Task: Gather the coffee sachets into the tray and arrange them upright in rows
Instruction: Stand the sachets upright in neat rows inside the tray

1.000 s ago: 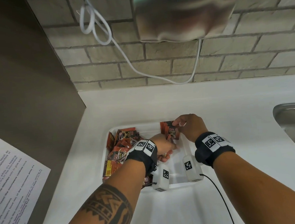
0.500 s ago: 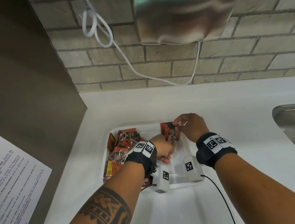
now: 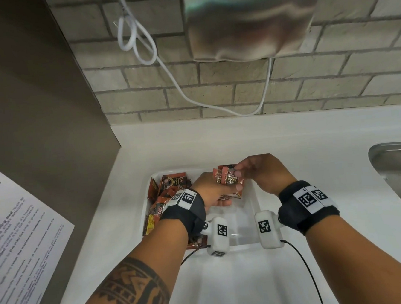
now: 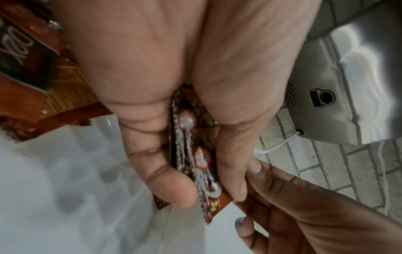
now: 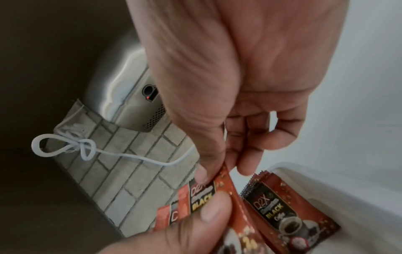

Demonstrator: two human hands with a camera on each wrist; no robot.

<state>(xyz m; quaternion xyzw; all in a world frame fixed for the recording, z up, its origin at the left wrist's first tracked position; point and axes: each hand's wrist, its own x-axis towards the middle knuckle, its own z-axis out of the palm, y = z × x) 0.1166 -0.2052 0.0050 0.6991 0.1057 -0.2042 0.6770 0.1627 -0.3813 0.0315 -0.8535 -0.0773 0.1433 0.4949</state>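
Raised since before: red-brown sachets (image 3: 229, 178), pinched upright; both hands (image 3: 263, 173).

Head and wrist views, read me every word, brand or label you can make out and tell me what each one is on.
"AIKE": on the hand dryer.
"D2X": on a sachet lying in the tray.
"D2X", "BLACK", "Coffee": on a standing sachet in the right wrist view.
"BLACK": on the sachets that the left hand and the right hand hold.
"use": on the notice; its small print is too blurred to read.
The wristband markers are codes, not words.
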